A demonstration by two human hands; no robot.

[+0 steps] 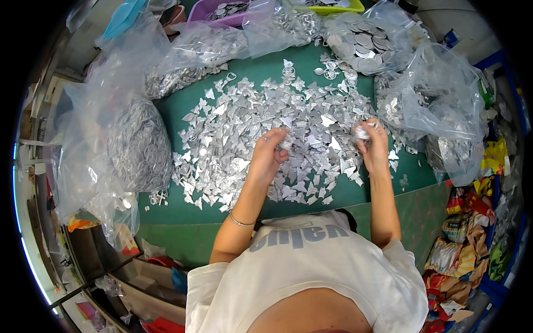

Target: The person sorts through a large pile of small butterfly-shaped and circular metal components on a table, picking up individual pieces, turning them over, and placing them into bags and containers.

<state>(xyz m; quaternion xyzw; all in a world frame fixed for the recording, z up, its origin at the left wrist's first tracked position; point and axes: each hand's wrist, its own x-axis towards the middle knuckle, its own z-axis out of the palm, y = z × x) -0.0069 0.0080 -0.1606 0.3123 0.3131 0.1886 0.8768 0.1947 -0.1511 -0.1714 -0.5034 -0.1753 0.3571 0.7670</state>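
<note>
A wide heap of small flat silver metal pieces, many with pointed, irregular outlines, covers the middle of the green table. Over the heap's centre, my left hand is closed, its fingers curled round a few silver metal pieces. Toward the right side of the heap, my right hand is closed on a small bunch of shiny metal pieces. The exact shapes of the pieces in both hands are too small and bright to tell.
Clear plastic bags ring the heap: one of ring-like metal parts at left, one of round discs at far right, another of silver pieces. A purple basin stands behind. Colourful packages lie right of the table.
</note>
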